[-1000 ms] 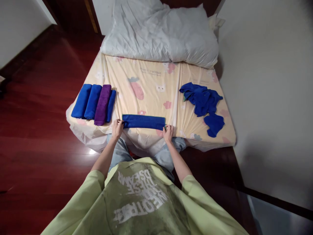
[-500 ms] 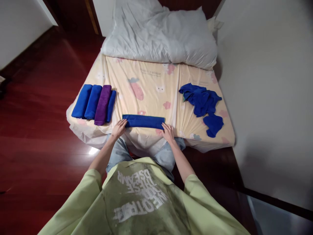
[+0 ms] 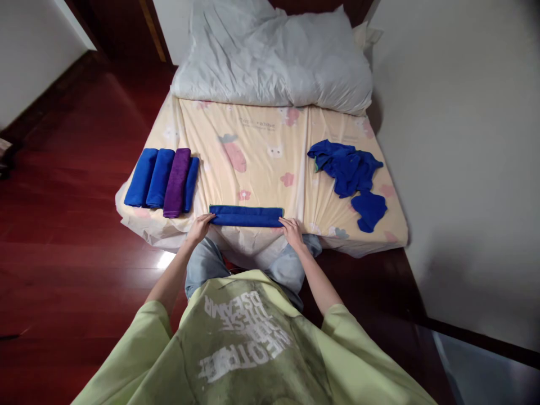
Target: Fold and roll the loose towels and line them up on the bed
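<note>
Cartoon-print bedsheet [image 3: 261, 169], near edge: the left hand [image 3: 199, 226] and right hand [image 3: 291, 229] lie open, fingers flat, seemingly pressing rather than gripping the ends of the folded blue towel [image 3: 246, 216]. Even pressure at both ends should hold its fold straight, like the folded row [image 3: 162, 179] to the left.
</note>
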`<state>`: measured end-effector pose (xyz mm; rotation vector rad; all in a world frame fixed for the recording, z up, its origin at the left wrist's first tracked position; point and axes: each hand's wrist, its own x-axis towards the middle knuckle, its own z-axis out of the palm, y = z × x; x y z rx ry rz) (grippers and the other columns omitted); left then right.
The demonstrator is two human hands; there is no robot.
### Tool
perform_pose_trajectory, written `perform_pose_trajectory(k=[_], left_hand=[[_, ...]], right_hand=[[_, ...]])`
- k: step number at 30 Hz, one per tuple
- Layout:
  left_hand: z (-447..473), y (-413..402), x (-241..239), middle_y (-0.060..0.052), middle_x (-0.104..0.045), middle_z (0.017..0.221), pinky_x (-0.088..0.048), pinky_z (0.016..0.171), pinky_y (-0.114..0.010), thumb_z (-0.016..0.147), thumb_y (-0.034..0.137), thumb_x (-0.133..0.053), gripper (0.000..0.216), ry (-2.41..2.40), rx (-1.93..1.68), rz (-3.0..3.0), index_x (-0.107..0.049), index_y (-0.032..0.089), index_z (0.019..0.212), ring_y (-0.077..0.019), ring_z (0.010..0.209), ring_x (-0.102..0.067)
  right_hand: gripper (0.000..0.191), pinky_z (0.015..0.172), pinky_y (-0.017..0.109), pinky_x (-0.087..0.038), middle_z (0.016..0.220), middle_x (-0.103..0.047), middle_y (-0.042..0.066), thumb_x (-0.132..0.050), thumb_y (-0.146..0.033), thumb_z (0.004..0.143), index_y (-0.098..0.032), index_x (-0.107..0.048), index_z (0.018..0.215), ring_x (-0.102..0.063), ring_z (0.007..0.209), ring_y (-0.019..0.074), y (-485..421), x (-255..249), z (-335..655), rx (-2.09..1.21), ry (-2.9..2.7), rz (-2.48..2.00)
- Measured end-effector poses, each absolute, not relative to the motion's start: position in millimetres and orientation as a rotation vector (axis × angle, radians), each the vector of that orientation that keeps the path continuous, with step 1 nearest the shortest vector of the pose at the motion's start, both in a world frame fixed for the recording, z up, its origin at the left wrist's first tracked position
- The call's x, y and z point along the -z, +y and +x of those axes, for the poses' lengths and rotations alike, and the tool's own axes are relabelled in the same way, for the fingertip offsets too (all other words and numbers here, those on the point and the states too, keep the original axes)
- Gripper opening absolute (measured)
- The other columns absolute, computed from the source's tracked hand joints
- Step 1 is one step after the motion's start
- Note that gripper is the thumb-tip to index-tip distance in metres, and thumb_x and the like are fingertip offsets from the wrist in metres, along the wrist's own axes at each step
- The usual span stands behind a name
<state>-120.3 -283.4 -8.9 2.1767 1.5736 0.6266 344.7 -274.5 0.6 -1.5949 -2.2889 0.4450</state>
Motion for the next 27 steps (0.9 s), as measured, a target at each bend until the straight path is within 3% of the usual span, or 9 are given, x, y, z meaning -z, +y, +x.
perform_pose_trajectory(k=[7,14,20,27], left_hand=[[-117,-271,-9,-0.012,-0.076,0.112,-0.055,0.102,-0.042,0.089,0.024,-0.048,0.035,1.741,-0.662,1.893,-0.070,0.017,0.116,-0.0270,0.109,-0.070],[-118,-253,-16,-0.014,-0.076,0.104,-0.056,0.086,-0.036,0.096,0.031,-0.046,0.039,1.895,-0.544,1.718,-0.062,0.013,0.126,-0.0279,0.095,-0.073],[-117,-227,-16,-0.017,-0.077,0.100,-0.054,0.087,-0.038,0.095,0.027,-0.047,0.040,2.007,-0.384,1.721,-0.062,0.011,0.128,-0.0306,0.097,-0.073],[-115,-209,-11,-0.013,-0.078,0.093,-0.053,0.088,-0.037,0.096,0.031,-0.047,0.040,2.048,-0.301,1.616,-0.061,0.014,0.130,-0.0302,0.096,-0.073]], right_hand=[[0.034,0.107,0.043,-0.049,0.119,-0.074,0.013,-0.052,-0.021,0.096,-0.018,-0.071,0.124,-0.061,0.119,0.0279,-252,-1,345,-0.514,-2.126,-1.649],[0.029,0.092,0.038,-0.052,0.103,-0.072,0.015,-0.052,-0.034,0.100,-0.016,-0.069,0.114,-0.067,0.102,0.0297,-231,8,338,-0.494,-2.008,-1.887],[0.027,0.080,0.034,-0.051,0.096,-0.073,0.013,-0.053,-0.039,0.100,-0.018,-0.069,0.106,-0.067,0.088,0.0263,-215,14,333,-0.518,-1.915,-1.955],[0.026,0.079,0.032,-0.052,0.096,-0.076,0.013,-0.059,-0.040,0.096,-0.017,-0.071,0.099,-0.070,0.088,0.0242,-203,13,329,-0.665,-1.763,-1.997]])
